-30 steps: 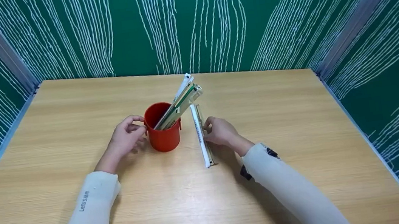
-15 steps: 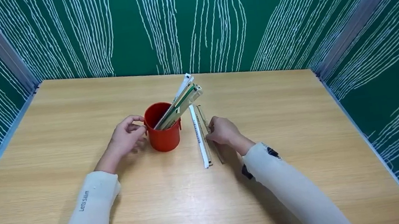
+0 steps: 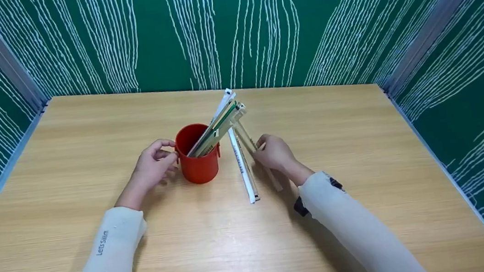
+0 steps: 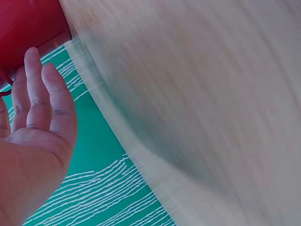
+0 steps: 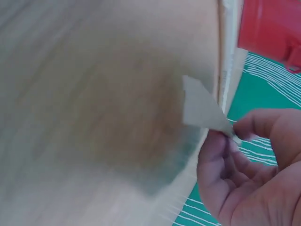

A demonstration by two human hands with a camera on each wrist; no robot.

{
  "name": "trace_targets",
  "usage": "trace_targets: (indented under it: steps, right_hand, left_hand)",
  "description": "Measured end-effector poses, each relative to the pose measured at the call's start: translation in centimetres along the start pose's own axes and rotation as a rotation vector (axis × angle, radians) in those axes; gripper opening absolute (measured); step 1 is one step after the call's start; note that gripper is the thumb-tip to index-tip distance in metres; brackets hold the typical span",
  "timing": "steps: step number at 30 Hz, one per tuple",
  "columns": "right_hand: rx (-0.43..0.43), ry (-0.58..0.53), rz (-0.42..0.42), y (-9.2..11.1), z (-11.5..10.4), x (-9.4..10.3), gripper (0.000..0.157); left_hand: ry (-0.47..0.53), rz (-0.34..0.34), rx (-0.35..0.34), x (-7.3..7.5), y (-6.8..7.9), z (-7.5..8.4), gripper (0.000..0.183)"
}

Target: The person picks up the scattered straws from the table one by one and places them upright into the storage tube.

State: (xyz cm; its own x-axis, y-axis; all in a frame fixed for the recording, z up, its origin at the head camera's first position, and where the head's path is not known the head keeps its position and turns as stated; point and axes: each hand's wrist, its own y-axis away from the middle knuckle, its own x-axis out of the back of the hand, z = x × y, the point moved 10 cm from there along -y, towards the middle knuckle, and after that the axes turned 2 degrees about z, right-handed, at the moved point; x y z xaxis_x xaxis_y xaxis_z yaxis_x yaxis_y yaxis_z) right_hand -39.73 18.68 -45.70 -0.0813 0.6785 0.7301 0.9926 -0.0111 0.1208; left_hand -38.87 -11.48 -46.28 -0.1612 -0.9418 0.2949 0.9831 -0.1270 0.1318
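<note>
The red cup [image 3: 200,169] stands upright with several long, narrow wrapped chopstick packets [image 3: 218,132] leaning to the right in it. At its left side, my left hand [image 3: 153,165] pinches the cup's small side handle between thumb and index finger; the other fingers extend loosely below the cup in the left wrist view. My right hand [image 3: 274,153] pinches a clear-wrapped chopstick packet [image 3: 244,135] near its middle, tilted with its far end up beside those in the cup. Its flat wrapper end [image 5: 202,106] juts from the fingertips in the right wrist view.
A white-wrapped packet [image 3: 242,168] and a tan one [image 3: 251,183] lie side by side on the wooden table [image 3: 220,259], right of the cup. Green panels [image 3: 329,19] with white wavy lines enclose the back and sides.
My right hand has separated one packet from those on the table, drawn it right and lifted it, tilting its far end toward the cup. The left hand and cup have stayed in place.
</note>
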Motion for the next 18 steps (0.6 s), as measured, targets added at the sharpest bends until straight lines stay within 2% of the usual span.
trace_targets:
  steps: [4, 8, 12, 18]
  right_hand:
    - [0.025, -0.163, 0.054, 0.2, -0.9, 1.4, 0.024]
    - [0.072, -0.26, 0.147, 0.6, -2.4, 3.4, 0.021]
    - [0.159, -0.333, 0.245, 1.4, -4.8, 5.5, 0.014]
    - [0.315, -0.45, 0.364, 3.5, -8.5, 8.4, 0.014]
  left_hand:
    - [0.001, 0.0, -0.004, 0.0, 0.0, 0.1, 0.027]
    - [-0.006, -0.001, -0.004, 0.1, 0.1, 0.2, 0.03]
    - [-0.003, -0.004, -0.005, 0.0, 0.1, 0.1, 0.03]
    - [0.003, 0.008, -0.007, 0.0, 0.0, -0.1, 0.026]
